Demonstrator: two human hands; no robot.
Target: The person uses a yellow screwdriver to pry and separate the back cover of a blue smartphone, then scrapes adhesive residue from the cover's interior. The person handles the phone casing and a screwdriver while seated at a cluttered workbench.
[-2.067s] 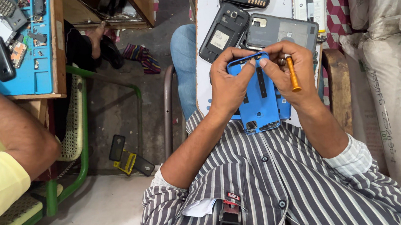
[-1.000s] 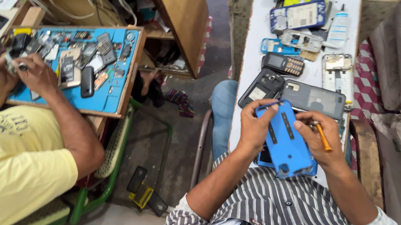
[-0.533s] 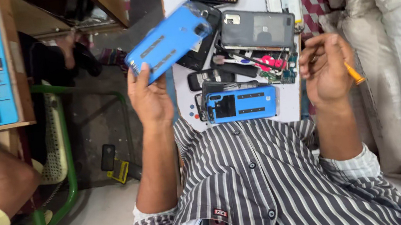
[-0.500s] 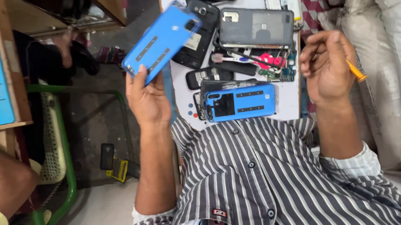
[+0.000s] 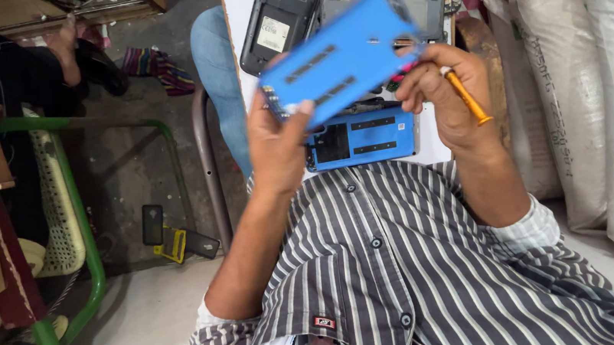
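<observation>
blue back cover held up tilted over the white surface, at 12 o'clock from the striped shirt. left hand clamped on its lower-left edge; right hand pinching the right end, orange-handled tool tucked in the same fist. likely light, thin, flexible plastic, prone to cracking at clips; best gripped by long edges. blue phone frame flat below. versus half a second ago: cover swung from 10 o'clock toward centre, right hand now joined to it.

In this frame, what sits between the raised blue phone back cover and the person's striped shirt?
In the head view, a second blue phone panel lies flat on the white tabletop, between the raised blue phone back cover and the striped shirt.
</observation>
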